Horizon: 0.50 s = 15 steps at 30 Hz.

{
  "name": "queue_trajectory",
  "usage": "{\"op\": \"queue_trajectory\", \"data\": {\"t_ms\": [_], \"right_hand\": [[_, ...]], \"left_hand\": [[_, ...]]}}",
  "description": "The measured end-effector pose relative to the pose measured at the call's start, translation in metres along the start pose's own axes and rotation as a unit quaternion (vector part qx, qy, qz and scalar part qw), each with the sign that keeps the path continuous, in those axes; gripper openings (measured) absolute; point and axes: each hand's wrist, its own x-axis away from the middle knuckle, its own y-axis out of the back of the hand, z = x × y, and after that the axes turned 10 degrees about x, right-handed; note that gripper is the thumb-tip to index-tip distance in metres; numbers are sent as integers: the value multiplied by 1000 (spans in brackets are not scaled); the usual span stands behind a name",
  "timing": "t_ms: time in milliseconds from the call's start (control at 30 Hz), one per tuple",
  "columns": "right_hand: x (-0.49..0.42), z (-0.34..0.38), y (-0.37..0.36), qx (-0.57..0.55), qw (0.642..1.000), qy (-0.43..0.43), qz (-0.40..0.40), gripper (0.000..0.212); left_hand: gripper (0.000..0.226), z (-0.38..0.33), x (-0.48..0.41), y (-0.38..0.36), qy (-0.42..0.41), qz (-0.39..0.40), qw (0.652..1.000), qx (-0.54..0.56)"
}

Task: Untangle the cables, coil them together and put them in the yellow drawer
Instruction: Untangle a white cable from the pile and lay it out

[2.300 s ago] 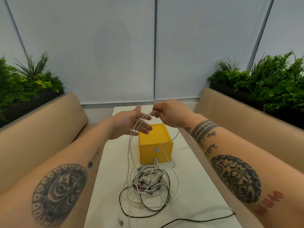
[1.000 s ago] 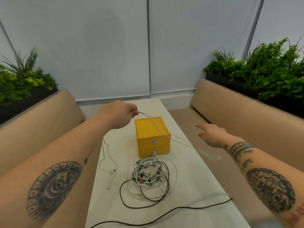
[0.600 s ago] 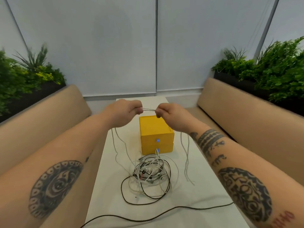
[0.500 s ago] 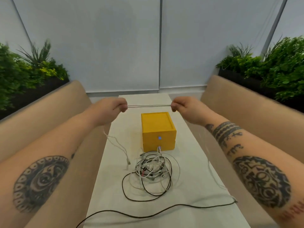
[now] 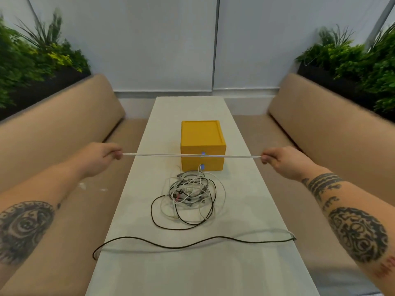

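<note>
White cord, thin and pulled taut [image 5: 192, 155], runs in a straight level line between a person's two bare hands, held in the air just in front of a small yellow two-drawer box [image 5: 202, 137] and crossing its upper drawer front. The left hand [image 5: 100, 159], out to the left of the box, has its fingers curled into a loose fist and pinches one end of the cord between thumb and forefinger. The right hand [image 5: 280, 160], out to the right of the box, grips the other end the same way, fingers folded in and thumb pressed on top. Both tattooed forearms reach forward on either side of a long white table [image 5: 192, 270].

Both drawers of the box are shut, each with a small blue knob. Just in front of the box lies a tangled heap of white, grey and black cables [image 5: 190, 195], one white strand rising to touch the lower knob. Farther from the box, towards the person, a single black cable [image 5: 192, 244] snakes across the tabletop, its left end looping over the edge. Tan upholstered benches [image 5: 64, 129] flank the table, with green planters [image 5: 32, 60] behind them.
</note>
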Motion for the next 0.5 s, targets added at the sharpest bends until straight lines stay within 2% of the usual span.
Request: {"op": "queue_trajectory", "data": {"t_ms": [167, 333, 400, 500], "right_hand": [[39, -31, -75, -47, 996, -36, 74, 21], [80, -40, -144, -102, 988, -58, 101, 19], [91, -42, -165, -116, 986, -60, 107, 19], [102, -37, -188, -105, 988, -44, 101, 13]], "left_hand": [[26, 26, 50, -38, 78, 30, 996, -30], [25, 24, 99, -75, 119, 67, 989, -64], [29, 40, 113, -86, 119, 56, 988, -76], [30, 59, 130, -103, 149, 84, 982, -84]]}}
